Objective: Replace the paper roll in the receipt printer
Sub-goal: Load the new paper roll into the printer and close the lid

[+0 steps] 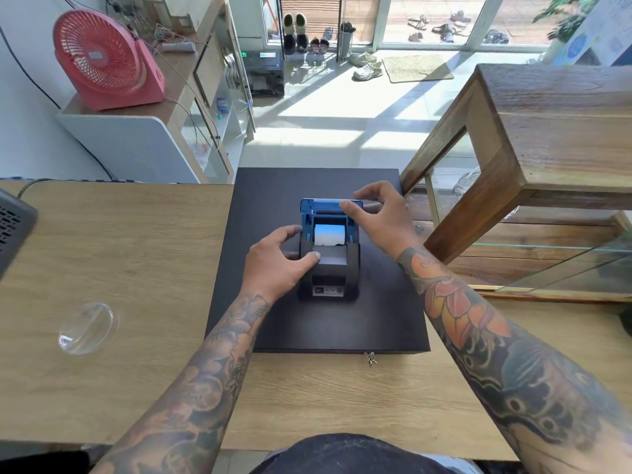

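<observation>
A small black receipt printer (330,271) stands on a flat black cash drawer (386,313) in the middle of the wooden counter. Its blue lid (321,204) is swung open toward the far side. Inside the bay lies a white paper roll (329,234). My left hand (278,263) grips the printer's left side, thumb across its front top. My right hand (379,217) rests its fingers on the right end of the open lid.
A clear plastic dome lid (87,328) lies on the counter (119,251) at the left. A dark device corner (13,227) pokes in at the far left. A wood and glass display case (533,186) stands close on the right. A key (371,359) hangs from the drawer front.
</observation>
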### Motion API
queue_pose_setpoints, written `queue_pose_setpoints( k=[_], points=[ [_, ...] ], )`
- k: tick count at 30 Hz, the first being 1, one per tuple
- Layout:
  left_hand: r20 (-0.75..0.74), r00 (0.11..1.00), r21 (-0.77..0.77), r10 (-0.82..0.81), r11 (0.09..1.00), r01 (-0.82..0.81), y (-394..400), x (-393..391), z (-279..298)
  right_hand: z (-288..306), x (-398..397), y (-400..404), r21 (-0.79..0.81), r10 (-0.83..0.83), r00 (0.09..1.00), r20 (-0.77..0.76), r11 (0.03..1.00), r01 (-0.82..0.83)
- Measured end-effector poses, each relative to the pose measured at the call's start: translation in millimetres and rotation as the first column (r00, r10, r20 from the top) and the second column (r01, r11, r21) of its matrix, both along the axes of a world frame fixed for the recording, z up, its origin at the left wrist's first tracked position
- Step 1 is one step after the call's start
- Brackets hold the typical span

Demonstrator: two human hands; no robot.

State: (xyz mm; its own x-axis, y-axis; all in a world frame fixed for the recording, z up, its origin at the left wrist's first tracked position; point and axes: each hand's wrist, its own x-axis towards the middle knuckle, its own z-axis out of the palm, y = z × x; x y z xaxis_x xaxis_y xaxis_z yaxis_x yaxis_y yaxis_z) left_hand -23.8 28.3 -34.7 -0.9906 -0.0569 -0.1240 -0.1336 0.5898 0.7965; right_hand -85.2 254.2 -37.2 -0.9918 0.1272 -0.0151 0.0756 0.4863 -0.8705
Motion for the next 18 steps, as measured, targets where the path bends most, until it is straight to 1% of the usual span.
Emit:
queue_pose_setpoints(
  k=[2,4,5,7,9,11,14,18],
  points=[
    [0.0,1.0,-0.005,-0.002,1.0,0.002,-0.4,-0.6,-0.3,0.6,3.5,-6.7,0.086,-0.106,0.99,-0.09,0.99,0.114],
    [0.009,1.0,0.01,-0.006,1.0,0.006,-1.9,-1.7,-1.1,-3.3,7.9,-12.6,0.197,-0.136,0.97,-0.199,0.965,0.175],
    [0.013,1.0,0.017,-0.01,1.0,0.009,-2.8,-2.2,-1.7,-5.0,11.2,-14.7,0.226,-0.138,0.963,-0.231,0.955,0.191],
    [0.021,1.0,0.03,-0.012,0.999,0.011,-4.7,-2.4,-3.0,-6.2,18.3,-15.5,0.229,-0.148,0.96,-0.237,0.952,0.204],
    [0.022,1.0,0.043,-0.007,0.999,0.006,-5.9,-2.3,-5.1,-6.1,24.2,-13.4,0.207,-0.129,0.968,-0.215,0.963,0.175],
    [0.022,1.0,0.054,-0.004,0.999,0.003,-6.3,-2.5,-7.7,-6.1,28.8,-11.3,0.207,-0.066,0.984,-0.168,0.973,0.101],
    [0.02,1.0,0.06,-0.006,0.998,0.004,-6.2,-3.7,-10.6,-3.1,34.3,-11.1,0.288,0.019,0.998,-0.054,0.958,-0.003],
    [0.016,1.0,0.067,-0.007,0.998,0.006,-6.6,-4.3,-13.2,2.9,38.8,-17.7,0.414,0.102,0.992,0.076,0.902,-0.124]
  ],
)
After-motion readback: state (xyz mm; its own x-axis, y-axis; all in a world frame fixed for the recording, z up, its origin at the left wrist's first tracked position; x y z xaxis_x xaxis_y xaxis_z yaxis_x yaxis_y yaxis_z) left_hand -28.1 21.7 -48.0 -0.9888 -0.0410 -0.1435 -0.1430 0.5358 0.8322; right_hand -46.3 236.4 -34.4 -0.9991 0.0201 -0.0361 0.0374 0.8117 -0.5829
